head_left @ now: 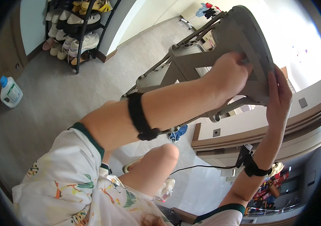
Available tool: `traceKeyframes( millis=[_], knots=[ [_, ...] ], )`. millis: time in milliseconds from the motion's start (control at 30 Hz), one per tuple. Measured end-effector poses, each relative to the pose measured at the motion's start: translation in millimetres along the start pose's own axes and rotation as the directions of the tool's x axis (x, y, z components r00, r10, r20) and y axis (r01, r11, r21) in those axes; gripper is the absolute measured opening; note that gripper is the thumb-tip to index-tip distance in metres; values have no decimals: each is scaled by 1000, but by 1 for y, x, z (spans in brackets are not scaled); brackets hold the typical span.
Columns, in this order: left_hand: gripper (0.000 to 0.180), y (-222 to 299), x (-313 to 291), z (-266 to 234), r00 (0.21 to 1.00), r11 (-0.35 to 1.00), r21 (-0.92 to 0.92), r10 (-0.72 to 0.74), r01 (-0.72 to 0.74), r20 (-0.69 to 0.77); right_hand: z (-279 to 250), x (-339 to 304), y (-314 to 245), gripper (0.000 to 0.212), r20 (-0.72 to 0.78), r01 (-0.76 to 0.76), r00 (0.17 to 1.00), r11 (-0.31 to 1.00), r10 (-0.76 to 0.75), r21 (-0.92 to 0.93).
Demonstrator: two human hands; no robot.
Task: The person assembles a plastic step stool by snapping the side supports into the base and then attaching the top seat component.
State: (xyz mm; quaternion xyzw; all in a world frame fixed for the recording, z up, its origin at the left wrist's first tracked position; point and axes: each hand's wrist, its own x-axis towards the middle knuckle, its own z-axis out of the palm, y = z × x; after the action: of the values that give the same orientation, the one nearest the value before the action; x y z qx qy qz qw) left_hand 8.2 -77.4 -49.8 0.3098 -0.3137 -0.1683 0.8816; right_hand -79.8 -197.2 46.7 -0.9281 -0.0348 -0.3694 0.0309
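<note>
A grey plastic tiered rack rises ahead of me on the right, its top tier nearest my hands. My left hand reaches across to the underside of that tier. Its fingers are curled closed against the grey panel, and whatever they hold, if anything, is hidden or too small to name. My right hand grips the tier's outer rim, fingers along the edge. Lower tiers of the rack slope away to the left, partly behind my left forearm.
A black shoe rack full of shoes stands at the back left. On the floor at the left is a white bottle with a blue cap. Blue fabric lies beneath the grey rack. A black cable runs to my right wrist strap.
</note>
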Motion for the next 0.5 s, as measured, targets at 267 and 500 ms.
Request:
traceKeyframes(
  millis=[267, 500],
  knots=[
    [27, -3, 5, 11, 999, 941, -337, 33, -22, 27, -10, 1, -8, 32, 153, -124, 983, 984, 104, 127],
    [25, -7, 8, 10, 993, 982, -151, 113, -117, -37, -16, 6, -20, 33, 230, -131, 968, 985, 103, 113]
  ],
)
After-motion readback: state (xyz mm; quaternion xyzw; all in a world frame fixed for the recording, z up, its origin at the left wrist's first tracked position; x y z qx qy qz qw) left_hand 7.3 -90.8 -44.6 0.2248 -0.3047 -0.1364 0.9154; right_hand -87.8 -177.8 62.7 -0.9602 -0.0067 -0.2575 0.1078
